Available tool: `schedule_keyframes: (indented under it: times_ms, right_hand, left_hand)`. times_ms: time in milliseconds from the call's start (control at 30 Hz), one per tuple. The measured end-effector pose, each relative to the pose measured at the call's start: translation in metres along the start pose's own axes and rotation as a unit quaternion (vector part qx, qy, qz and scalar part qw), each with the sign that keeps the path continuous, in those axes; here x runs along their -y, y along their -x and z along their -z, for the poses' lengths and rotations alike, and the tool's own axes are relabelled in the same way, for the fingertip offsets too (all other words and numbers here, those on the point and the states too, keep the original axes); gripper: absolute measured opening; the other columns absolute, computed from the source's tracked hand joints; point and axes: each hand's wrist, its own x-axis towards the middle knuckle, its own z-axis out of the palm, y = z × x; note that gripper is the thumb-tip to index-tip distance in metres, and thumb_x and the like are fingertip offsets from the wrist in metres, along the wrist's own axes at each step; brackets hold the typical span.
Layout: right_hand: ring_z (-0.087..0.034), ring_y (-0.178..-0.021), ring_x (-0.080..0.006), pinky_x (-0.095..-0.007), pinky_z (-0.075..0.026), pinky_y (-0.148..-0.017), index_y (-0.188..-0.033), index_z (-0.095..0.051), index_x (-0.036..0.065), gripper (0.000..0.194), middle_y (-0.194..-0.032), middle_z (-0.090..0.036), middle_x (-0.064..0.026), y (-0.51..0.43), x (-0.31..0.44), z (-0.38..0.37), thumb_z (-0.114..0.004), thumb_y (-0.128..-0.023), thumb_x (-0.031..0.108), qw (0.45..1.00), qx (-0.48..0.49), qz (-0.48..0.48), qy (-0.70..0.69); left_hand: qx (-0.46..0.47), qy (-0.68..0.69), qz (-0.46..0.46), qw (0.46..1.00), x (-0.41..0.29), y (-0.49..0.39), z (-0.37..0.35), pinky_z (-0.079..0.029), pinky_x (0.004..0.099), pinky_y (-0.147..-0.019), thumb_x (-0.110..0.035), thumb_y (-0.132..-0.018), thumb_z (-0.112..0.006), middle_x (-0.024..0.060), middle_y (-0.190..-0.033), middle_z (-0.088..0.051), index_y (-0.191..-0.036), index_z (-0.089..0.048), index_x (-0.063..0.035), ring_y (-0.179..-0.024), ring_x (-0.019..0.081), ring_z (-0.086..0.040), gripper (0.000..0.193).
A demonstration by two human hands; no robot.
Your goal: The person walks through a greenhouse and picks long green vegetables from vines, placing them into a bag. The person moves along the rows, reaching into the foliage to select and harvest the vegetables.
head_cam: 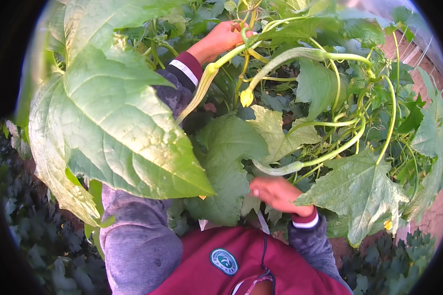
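Note:
My left hand [227, 38] reaches up at the top centre, its fingers closed around a green vine stem [244, 35]. Just below it, a slender ribbed young gourd [203, 86] hangs on a pale stalk, its lower end hidden by a large leaf. To the right curves a second young gourd [277, 66] with a yellow flower bud [246, 97] at its tip. My right hand [278, 193], blurred, is low in the centre beside a broad green leaf [232, 147]. Above it lies a third thin gourd [280, 169]; whether the fingers grip anything is unclear.
A large leaf [122, 121] covers much of the left side and part of my left arm. Tangled stems and tendrils [361, 92] fill the right. A lobed leaf [365, 184] overhangs near my right wrist. Netting or wire [426, 51] runs along the upper right edge.

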Motion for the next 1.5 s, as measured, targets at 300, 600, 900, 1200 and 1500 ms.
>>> schedule_keyframes:
  times_ms: [300, 600, 900, 1200, 1500]
  right_hand:
    - [-0.059, -0.093, -0.0143, -0.0269, -0.048, -0.080, -0.123, -0.052, 0.006, 0.037, -0.106, -0.062, -0.0041, -0.089, -0.022, -0.021, -0.049, -0.087, -0.002, 0.801, -0.255, -0.106, -0.531]
    - [-0.057, -0.092, -0.0173, -0.0326, -0.046, -0.087, -0.112, -0.055, 0.005, 0.024, -0.101, -0.060, -0.0066, -0.141, -0.042, -0.029, -0.052, -0.088, 0.008, 0.798, -0.370, -0.055, -0.472]
    - [-0.056, -0.098, -0.0169, -0.0329, -0.047, -0.085, -0.117, -0.050, 0.006, 0.028, -0.105, -0.059, -0.0065, -0.219, -0.084, 0.074, -0.052, -0.094, 0.021, 0.496, -0.414, 0.115, -0.754]
    - [-0.058, -0.094, -0.0181, -0.0304, -0.049, -0.079, -0.120, -0.055, 0.005, 0.036, -0.113, -0.060, -0.0084, -0.223, -0.101, 0.109, -0.063, -0.089, 0.020, 0.679, -0.229, 0.205, -0.667]
    - [-0.058, -0.094, -0.0216, -0.0331, -0.050, -0.082, -0.111, -0.059, 0.007, 0.024, -0.110, -0.061, -0.0081, -0.235, -0.121, 0.107, -0.060, -0.089, 0.013, 0.591, -0.311, 0.235, -0.706]
  left_hand:
    - [-0.011, 0.005, -0.048, 0.999, 0.003, -0.002, -0.001, -0.044, 0.0235, -0.062, -0.033, -0.084, -0.071, -0.0038, -0.076, -0.056, -0.091, -0.060, -0.0076, -0.069, 0.0051, -0.053, 0.028]
    - [-0.012, 0.015, -0.066, 0.998, 0.009, -0.005, 0.007, -0.047, 0.0238, -0.060, -0.035, -0.082, -0.072, -0.0006, -0.084, -0.063, -0.099, -0.062, -0.0075, -0.069, 0.0061, -0.056, 0.034]
    - [0.024, -0.020, 0.037, 0.999, 0.005, 0.003, 0.012, -0.049, 0.0281, -0.079, -0.042, -0.082, -0.067, 0.0062, -0.120, -0.059, -0.104, -0.055, -0.0085, -0.101, 0.0137, -0.060, 0.042]
    - [0.006, -0.021, 0.050, 0.998, 0.003, 0.005, 0.012, -0.050, 0.0282, -0.082, -0.037, -0.083, -0.067, 0.0055, -0.118, -0.057, -0.120, -0.055, -0.0047, -0.103, 0.0136, -0.058, 0.051]
    - [0.005, -0.042, 0.049, 0.998, 0.000, 0.006, 0.015, -0.044, 0.0313, -0.090, -0.040, -0.080, -0.068, 0.0062, -0.123, -0.054, -0.131, -0.049, -0.0043, -0.108, 0.0162, -0.054, 0.065]
